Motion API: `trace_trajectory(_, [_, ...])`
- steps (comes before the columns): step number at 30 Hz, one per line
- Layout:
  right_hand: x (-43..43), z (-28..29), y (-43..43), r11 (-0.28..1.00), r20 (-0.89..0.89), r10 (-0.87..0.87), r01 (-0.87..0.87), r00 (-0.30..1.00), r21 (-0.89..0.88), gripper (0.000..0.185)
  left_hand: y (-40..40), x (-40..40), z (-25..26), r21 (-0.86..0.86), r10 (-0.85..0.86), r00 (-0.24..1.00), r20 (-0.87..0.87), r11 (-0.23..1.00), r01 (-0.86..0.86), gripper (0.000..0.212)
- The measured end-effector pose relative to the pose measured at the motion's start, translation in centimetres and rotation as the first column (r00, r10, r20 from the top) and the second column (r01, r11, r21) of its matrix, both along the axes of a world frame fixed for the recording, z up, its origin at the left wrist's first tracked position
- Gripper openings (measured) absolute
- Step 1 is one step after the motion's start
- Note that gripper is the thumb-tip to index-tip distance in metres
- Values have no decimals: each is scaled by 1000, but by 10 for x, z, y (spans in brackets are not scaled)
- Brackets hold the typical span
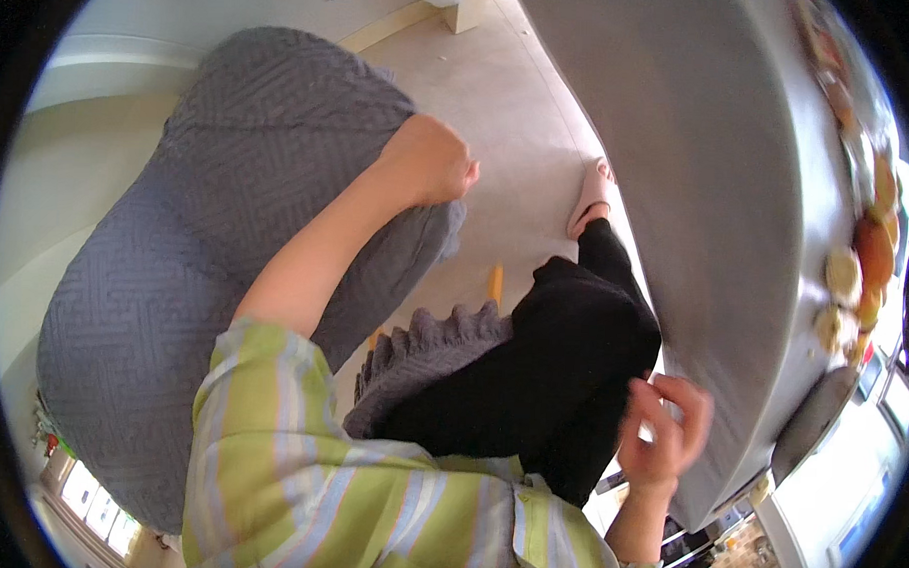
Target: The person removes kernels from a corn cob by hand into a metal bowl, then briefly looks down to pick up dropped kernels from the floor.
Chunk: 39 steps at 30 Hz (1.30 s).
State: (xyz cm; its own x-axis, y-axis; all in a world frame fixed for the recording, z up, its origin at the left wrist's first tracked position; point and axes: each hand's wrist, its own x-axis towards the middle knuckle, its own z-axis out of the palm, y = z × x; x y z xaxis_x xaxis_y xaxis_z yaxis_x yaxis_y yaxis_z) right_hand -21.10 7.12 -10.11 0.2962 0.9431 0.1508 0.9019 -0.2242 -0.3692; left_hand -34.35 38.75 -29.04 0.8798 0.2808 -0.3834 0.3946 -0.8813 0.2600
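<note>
A grey, patterned fabric cover lies over a chair beside the person. My left hand is curled over the chair's edge; most of its fingers are hidden from view. Slightly blurred, my right hand hovers by the table's near edge, its fingers bent and apart, with nothing visible in it. Between the hands are legs in black trousers, on a seat with a ruffled grey cover. One foot wears a pale pink slipper.
A large grey table runs along the right. On its far side stand food pieces and a dark, flat, rounded object. A yellowish wooden leg shows beneath the ruffled seat. Pale furniture borders the chair at the left.
</note>
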Motion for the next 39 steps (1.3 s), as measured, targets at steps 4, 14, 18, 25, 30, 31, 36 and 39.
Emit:
trace_trajectory(4, [17,-95,90,973,-232,192,-215,954,-81,32,23,-41,-23,-76,51,995,-84,995,-58,40])
trace_trajectory(14, [23,-434,191,357,-372,260,-446,891,-821,13,84,-69,-58,-37,474,716,513,845,-533,34])
trace_trajectory(18, [-2,-540,175,370,-246,-80,-200,966,-907,22,106,-83,-62,82,482,713,509,798,-598,32])
trace_trajectory(25, [-72,-598,147,458,-113,-337,57,935,-887,35,99,-89,-48,-108,504,840,199,863,-493,35])
trace_trajectory(30, [-60,-599,140,541,-220,-164,-99,962,-835,17,105,-81,-48,-193,466,863,194,881,-432,32])
trace_trajectory(31, [-59,-597,141,538,-240,-160,-119,957,-834,16,106,-79,-45,-175,458,863,210,887,-428,31])
trace_trajectory(36, [-1,-595,172,671,-263,-120,-117,957,-732,14,99,-89,-58,-164,479,837,263,878,-450,27])
trace_trajectory(39, [112,-626,186,955,-227,-105,34,968,-295,14,95,-79,-44,-98,463,870,169,887,-452,27])
